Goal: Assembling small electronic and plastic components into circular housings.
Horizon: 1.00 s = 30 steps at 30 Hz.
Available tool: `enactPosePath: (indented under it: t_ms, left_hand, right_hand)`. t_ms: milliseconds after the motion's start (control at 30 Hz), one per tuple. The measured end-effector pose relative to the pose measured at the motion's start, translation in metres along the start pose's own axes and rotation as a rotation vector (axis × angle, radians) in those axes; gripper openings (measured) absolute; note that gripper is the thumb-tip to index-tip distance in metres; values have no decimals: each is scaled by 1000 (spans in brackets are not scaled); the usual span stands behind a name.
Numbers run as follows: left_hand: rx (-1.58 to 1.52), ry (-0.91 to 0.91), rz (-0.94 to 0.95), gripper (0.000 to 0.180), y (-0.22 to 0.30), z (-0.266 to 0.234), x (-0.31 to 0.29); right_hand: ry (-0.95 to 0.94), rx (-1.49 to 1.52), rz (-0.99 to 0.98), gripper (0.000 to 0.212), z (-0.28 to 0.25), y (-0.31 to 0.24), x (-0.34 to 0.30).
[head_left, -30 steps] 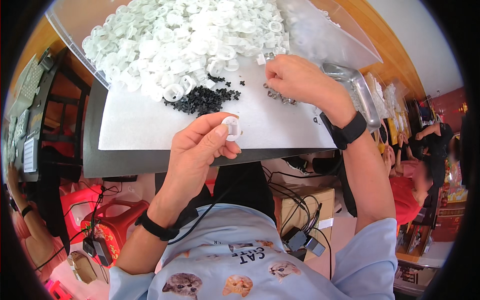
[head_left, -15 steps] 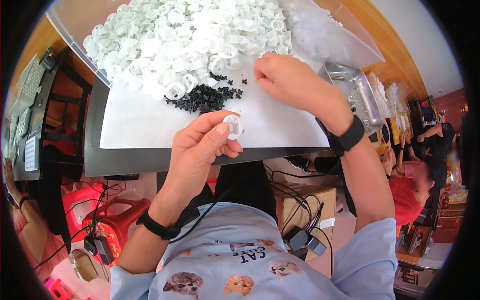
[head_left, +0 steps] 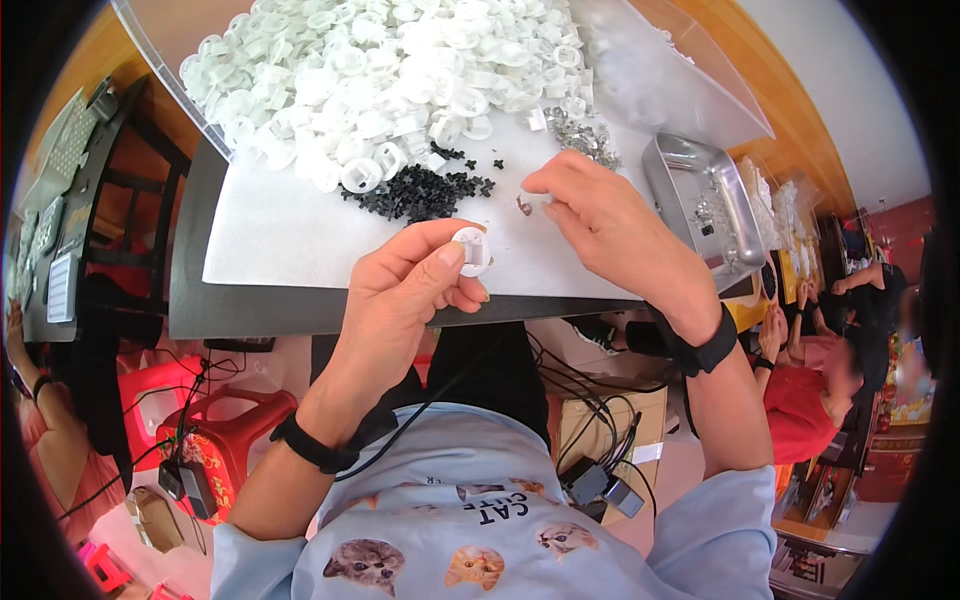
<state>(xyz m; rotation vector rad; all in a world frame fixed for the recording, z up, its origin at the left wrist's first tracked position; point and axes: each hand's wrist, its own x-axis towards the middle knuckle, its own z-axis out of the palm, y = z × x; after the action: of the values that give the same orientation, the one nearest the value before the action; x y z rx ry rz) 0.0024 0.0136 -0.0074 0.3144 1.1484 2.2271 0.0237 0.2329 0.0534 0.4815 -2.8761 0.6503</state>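
Observation:
My left hand (head_left: 405, 275) pinches a round white plastic part (head_left: 473, 251) with a rectangular opening, above the table's front edge. Over the white sheet (head_left: 290, 240) is my right hand (head_left: 625, 230), its thumb and forefinger curled around a small metal piece (head_left: 524, 206). The exact grip on that piece is hard to make out. Between the hands and the big heap lie small black cross-shaped parts (head_left: 415, 193). Beyond my right fingers is a pile of small shiny metal pieces (head_left: 585, 137).
A large heap of white plastic parts (head_left: 400, 80) fills a clear plastic bin (head_left: 165, 75) at the back. To the right stands a metal tray (head_left: 742, 215) with small pieces inside. Cables and a red stool (head_left: 230, 430) are below the table. Other people sit at both sides.
My right hand has drawn back from the metal pile toward me, uncovering the pile and bringing a small metal piece along. The left hand keeps its hold on the white part.

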Motion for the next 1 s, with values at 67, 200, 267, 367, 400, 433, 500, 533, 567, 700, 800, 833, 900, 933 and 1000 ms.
enactPosePath:
  t_ms: [67,200,267,367,400,433,500,533,567,700,800,833,900,933,1000]
  left_hand:
    - [-2,-1,0,28,0,0,0]
    - [43,-25,-4,30,0,-3,1]
    - [39,-25,-1,30,-1,-2,1]
    - [26,-12,8,30,0,-2,1]
    - [18,1,15,30,0,-1,1]
    - [19,1,15,30,0,1,1]
    - [17,22,5,33,2,3,1]
    - [19,24,5,33,2,3,1]
    - [15,23,9,34,1,3,1]
    - [24,14,-2,37,3,4,1]
    - [46,17,7,36,2,3,2]
    - [47,17,3,36,0,3,2]
    - [14,32,20,33,-1,4,3]
    - [16,31,17,33,-2,4,3]
    - [10,32,13,32,-2,2,3]
  right_hand:
    - [-3,-24,64,13,-1,-2,-2]
    - [-4,-71,201,10,9,0,-4]
    - [-15,-114,244,11,15,-3,0]
    - [-26,-214,294,12,24,-6,5]
    - [-26,-271,300,13,25,-6,6]
    - [-26,-271,300,13,25,-7,6]
    - [-35,-320,298,12,25,-9,6]
    - [-35,-318,297,12,24,-8,6]
    - [-8,-271,270,12,23,-6,5]
    - [3,175,256,12,4,-19,2]
    - [-95,521,385,14,-9,-40,2]
    - [-95,524,387,14,-5,-41,2]
    - [-88,659,265,13,3,-44,2]
    - [-86,661,267,13,6,-45,3]
    - [-120,585,253,12,12,-46,6]
